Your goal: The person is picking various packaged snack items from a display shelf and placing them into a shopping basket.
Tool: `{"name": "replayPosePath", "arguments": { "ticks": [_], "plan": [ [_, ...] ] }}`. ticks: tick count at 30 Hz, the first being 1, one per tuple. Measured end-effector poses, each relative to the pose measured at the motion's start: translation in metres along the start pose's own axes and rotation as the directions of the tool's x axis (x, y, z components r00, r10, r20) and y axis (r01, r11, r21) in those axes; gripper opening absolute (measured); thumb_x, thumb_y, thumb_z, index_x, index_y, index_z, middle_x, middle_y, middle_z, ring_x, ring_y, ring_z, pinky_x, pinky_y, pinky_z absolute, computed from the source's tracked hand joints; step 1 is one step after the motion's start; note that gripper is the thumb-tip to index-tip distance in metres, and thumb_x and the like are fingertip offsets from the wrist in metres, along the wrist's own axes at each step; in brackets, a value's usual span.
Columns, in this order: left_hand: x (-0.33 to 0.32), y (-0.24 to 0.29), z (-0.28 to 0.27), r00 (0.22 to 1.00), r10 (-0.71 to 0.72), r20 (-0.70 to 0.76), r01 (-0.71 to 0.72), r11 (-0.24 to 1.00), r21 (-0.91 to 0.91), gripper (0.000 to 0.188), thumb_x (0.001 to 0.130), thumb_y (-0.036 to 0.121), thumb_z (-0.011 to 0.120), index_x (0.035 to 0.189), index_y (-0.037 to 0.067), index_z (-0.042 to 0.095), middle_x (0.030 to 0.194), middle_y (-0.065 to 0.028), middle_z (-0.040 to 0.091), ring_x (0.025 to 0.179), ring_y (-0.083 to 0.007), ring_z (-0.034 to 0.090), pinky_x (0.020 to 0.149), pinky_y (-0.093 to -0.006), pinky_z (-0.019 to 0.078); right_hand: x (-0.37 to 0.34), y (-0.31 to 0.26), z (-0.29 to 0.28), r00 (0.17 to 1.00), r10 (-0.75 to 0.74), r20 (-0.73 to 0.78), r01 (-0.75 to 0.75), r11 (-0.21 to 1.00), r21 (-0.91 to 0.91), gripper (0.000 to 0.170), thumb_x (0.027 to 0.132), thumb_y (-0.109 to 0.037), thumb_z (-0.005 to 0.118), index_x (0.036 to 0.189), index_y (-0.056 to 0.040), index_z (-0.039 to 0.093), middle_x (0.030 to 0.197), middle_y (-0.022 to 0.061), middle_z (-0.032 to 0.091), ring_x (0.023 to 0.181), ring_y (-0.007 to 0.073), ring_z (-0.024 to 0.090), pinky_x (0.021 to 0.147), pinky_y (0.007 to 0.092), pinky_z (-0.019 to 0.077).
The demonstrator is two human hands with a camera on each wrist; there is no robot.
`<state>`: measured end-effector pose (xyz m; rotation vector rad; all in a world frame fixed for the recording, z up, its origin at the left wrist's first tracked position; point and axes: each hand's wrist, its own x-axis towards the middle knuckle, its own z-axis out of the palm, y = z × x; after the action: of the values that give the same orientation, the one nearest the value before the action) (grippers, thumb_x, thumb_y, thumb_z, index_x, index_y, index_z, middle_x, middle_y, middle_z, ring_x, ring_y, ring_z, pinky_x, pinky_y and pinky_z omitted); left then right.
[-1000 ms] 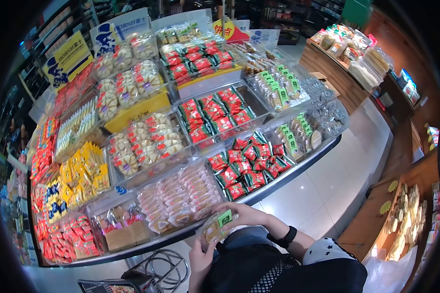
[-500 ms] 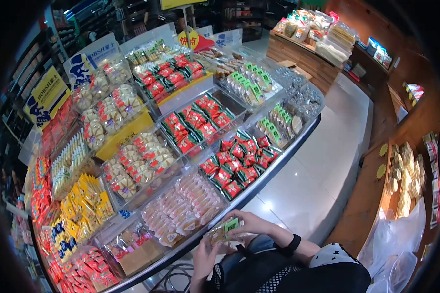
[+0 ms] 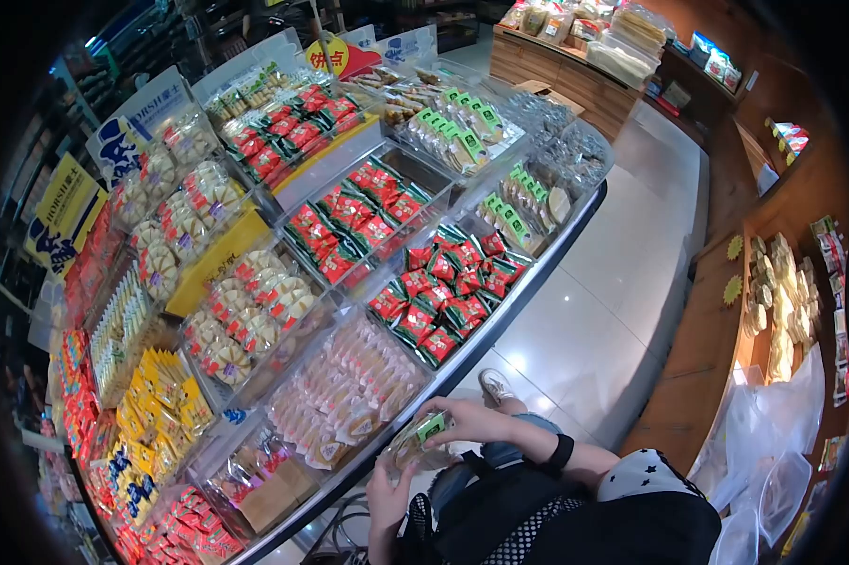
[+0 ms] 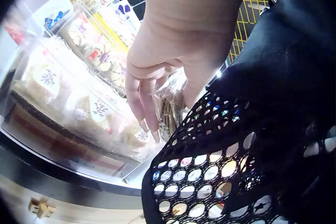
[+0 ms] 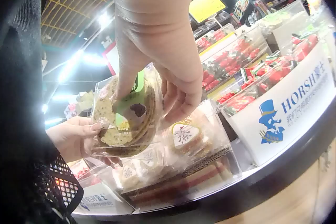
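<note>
Black-rimmed, the table before us carries plastic bins of wrapped snacks. Near its edge, our right hand and left hand each keep a grip clamped on the clear packet, its green label showing.

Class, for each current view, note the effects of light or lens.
Head view: wide-angle distortion seems to bow the counter rim, corners go black, the tiled floor shows glare spots; left wrist view: the wrapped snacks look washed out; right wrist view: the ceiling lights flare white.
</note>
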<state>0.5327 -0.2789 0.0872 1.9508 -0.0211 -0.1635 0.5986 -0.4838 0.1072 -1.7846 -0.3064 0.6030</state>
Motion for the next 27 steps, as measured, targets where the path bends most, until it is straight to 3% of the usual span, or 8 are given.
{"name": "replayPosePath", "arguments": {
  "ticks": [5, 11, 13, 17, 19, 22, 25, 27],
  "plan": [
    [0.022, 0.014, 0.012, 0.993, -0.114, -0.017, 0.115, 0.993, 0.037, 0.032, 0.074, 0.015, 0.065, 0.099, 0.0, 0.053, 0.086, -0.0152, 0.062, 0.081, -0.0227, 0.061, 0.072, -0.0323, 0.0452, 0.015, 0.013, -0.029, 0.996, -0.09, 0.024, 0.092, 0.994, -0.06, 0.05, 0.072, -0.027, 0.068, 0.113, -0.0056, 0.047, 0.106, 0.0087, 0.055, 0.097, 0.0187, 0.053, 0.082, 0.0298, 0.0409],
    [0.073, 0.073, 0.066, 0.993, 0.047, -0.104, -0.035, 0.992, 0.117, 0.03, 0.075, 0.019, 0.064, 0.095, -0.001, 0.054, 0.081, -0.0175, 0.062, 0.075, -0.03, 0.061, 0.066, -0.0351, 0.0456, 0.009, 0.007, -0.117, 1.0, -0.006, 0.018, 0.005, 1.0, 0.028, 0.051, 0.072, -0.025, 0.069, 0.113, -0.0052, 0.047, 0.107, 0.0088, 0.055, 0.101, 0.0179, 0.051, 0.087, 0.0287, 0.0388],
    [0.096, 0.107, 0.085, 0.99, 0.14, -0.001, -0.13, 0.929, 0.345, 0.032, 0.075, 0.021, 0.063, 0.095, -0.002, 0.053, 0.079, -0.0193, 0.061, 0.074, -0.0341, 0.06, 0.064, -0.0373, 0.0455, -0.002, 0.008, -0.155, 0.985, -0.158, -0.07, 0.161, 0.986, 0.052, 0.049, 0.071, -0.023, 0.069, 0.112, -0.005, 0.048, 0.107, 0.0085, 0.055, 0.103, 0.0166, 0.051, 0.088, 0.0285, 0.0383],
    [0.145, 0.134, 0.14, 0.957, 0.271, 0.102, -0.29, 0.884, 0.367, 0.034, 0.076, 0.024, 0.063, 0.099, 0.001, 0.055, 0.073, -0.0177, 0.06, 0.072, -0.0356, 0.059, 0.064, -0.039, 0.0456, -0.028, 0.029, -0.225, 0.961, -0.11, -0.254, 0.127, 0.99, 0.053, 0.044, 0.068, -0.016, 0.072, 0.107, -0.006, 0.053, 0.104, 0.0047, 0.057, 0.1, 0.0143, 0.052, 0.088, 0.0287, 0.0387],
    [0.169, 0.15, 0.173, 0.97, 0.212, 0.118, -0.24, 0.91, 0.339, 0.037, 0.075, 0.024, 0.064, 0.103, 0.001, 0.054, 0.088, -0.0181, 0.059, 0.08, -0.0328, 0.058, 0.068, -0.0376, 0.045, -0.039, 0.034, -0.258, 0.928, -0.174, -0.331, 0.211, 0.974, 0.079, 0.043, 0.066, -0.013, 0.073, 0.104, -0.006, 0.055, 0.101, 0.0036, 0.059, 0.096, 0.0133, 0.053, 0.087, 0.028, 0.0392],
    [0.205, 0.167, 0.225, 0.907, 0.412, 0.088, -0.421, 0.879, 0.223, 0.04, 0.074, 0.022, 0.064, 0.105, 0.001, 0.053, 0.103, -0.0161, 0.053, 0.092, -0.0296, 0.053, 0.075, -0.0366, 0.043, -0.055, 0.055, -0.306, 0.839, -0.227, -0.495, 0.275, 0.961, 0.026, 0.041, 0.062, -0.008, 0.074, 0.099, -0.0056, 0.057, 0.1, 0.0032, 0.059, 0.094, 0.0127, 0.053, 0.082, 0.0271, 0.0399],
    [0.237, 0.174, 0.27, 0.917, 0.368, 0.155, -0.39, 0.909, 0.147, 0.045, 0.074, 0.021, 0.064, 0.111, 0.0, 0.048, 0.112, -0.016, 0.043, 0.102, -0.0304, 0.045, 0.082, -0.0374, 0.04, -0.058, 0.067, -0.356, 0.81, -0.185, -0.556, 0.182, 0.981, -0.062, 0.038, 0.063, -0.009, 0.072, 0.098, -0.0031, 0.057, 0.098, 0.0055, 0.06, 0.095, 0.0159, 0.054, 0.086, 0.0276, 0.039],
    [0.255, 0.175, 0.292, 0.915, 0.372, 0.156, -0.403, 0.861, 0.31, 0.057, 0.075, 0.019, 0.064, 0.121, 0.0, 0.037, 0.115, -0.0163, 0.035, 0.108, -0.0307, 0.04, 0.089, -0.0349, 0.0365, -0.047, 0.069, -0.386, 0.806, -0.239, -0.541, 0.222, 0.97, -0.098, 0.04, 0.061, -0.012, 0.074, 0.097, -0.0035, 0.057, 0.097, 0.0066, 0.06, 0.095, 0.016, 0.054, 0.084, 0.0276, 0.0395]
  ]
}}
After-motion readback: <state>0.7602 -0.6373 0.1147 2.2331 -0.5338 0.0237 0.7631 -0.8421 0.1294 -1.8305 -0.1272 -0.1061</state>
